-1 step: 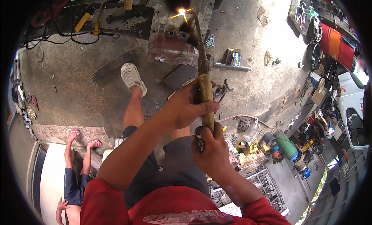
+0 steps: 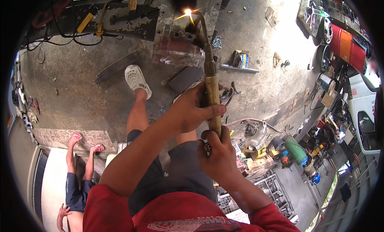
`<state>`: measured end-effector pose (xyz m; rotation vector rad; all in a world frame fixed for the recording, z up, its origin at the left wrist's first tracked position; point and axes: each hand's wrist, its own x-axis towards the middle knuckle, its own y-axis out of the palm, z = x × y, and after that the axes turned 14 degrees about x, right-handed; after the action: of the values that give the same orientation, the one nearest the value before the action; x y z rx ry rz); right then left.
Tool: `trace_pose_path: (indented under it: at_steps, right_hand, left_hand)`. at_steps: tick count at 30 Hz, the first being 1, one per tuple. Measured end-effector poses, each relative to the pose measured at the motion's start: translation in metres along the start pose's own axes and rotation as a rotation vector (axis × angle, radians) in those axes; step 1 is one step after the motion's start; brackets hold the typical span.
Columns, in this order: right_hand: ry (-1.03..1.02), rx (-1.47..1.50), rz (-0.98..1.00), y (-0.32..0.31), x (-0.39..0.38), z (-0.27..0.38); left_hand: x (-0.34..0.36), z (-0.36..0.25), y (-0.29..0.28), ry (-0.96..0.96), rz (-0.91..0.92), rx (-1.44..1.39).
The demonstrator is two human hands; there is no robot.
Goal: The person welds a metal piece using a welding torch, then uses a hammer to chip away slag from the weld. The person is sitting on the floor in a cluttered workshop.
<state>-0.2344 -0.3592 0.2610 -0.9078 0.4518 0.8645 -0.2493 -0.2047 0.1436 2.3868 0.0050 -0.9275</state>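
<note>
A gas torch (image 2: 213, 98) with a brass-coloured handle points away from me, its bent metal tip alight with a small bright flame (image 2: 188, 11). My left hand (image 2: 192, 110) is wrapped around the middle of the handle, thumb across the top. Lower down, my right hand (image 2: 219, 152) has its fingers curled at the handle's rear end, by what looks like a valve knob (image 2: 207, 147). Beyond the torch neck lies a stained metal plate (image 2: 170, 52) with two round holes. The flame burns above this plate, near a dark blackened patch; whether it touches the metal I cannot tell.
Near the plate lie several screws (image 2: 217, 41), a small yellow-blue box (image 2: 242, 59) and a metal bar (image 2: 240, 68). A hose (image 2: 248, 119) crosses the floor at right, toward a green cylinder (image 2: 296, 150). Another person's legs (image 2: 80, 164) are at lower left. A hammer (image 2: 132, 12) rests on the dark beam.
</note>
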Motion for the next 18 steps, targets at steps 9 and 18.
trace_pose_path:
  at_steps: [9,18]
  right_hand:
    - [0.000,0.016,-0.019,0.0008,-0.0005,0.0003]
    - [0.022,0.016,-0.015,0.0024,0.0002,-0.0001]
  left_hand:
    - [-0.0013,0.0002,0.0021,0.012,-0.033,0.033]
    - [0.0001,0.0023,-0.0016,0.048,-0.045,0.029]
